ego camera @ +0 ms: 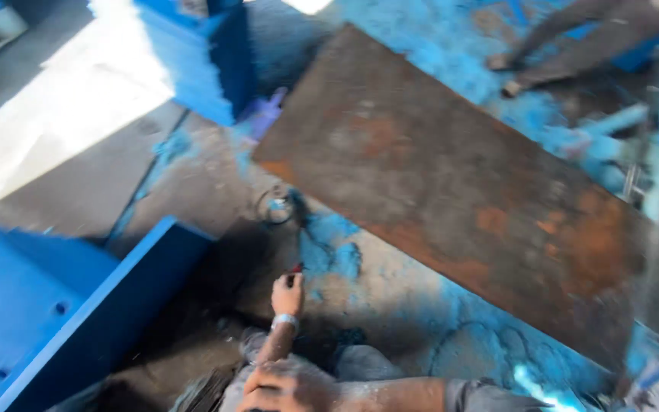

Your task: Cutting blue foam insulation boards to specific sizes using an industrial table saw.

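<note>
Looking down, I see my left hand (287, 294) stretched forward to the paint-stained floor (215, 183), fingers closed around a small red-tipped tool (297, 268), while my right hand (280, 387) rests loosely curled on my knee, the rusty steel plate (451, 183) lying just beyond.

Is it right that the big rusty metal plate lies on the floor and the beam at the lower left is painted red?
Not quite. The plate is rusty and lies on the floor, but the beam at the lower left is painted blue, not red. The head view shows this. Blue paint also stains the floor around the plate.
</note>
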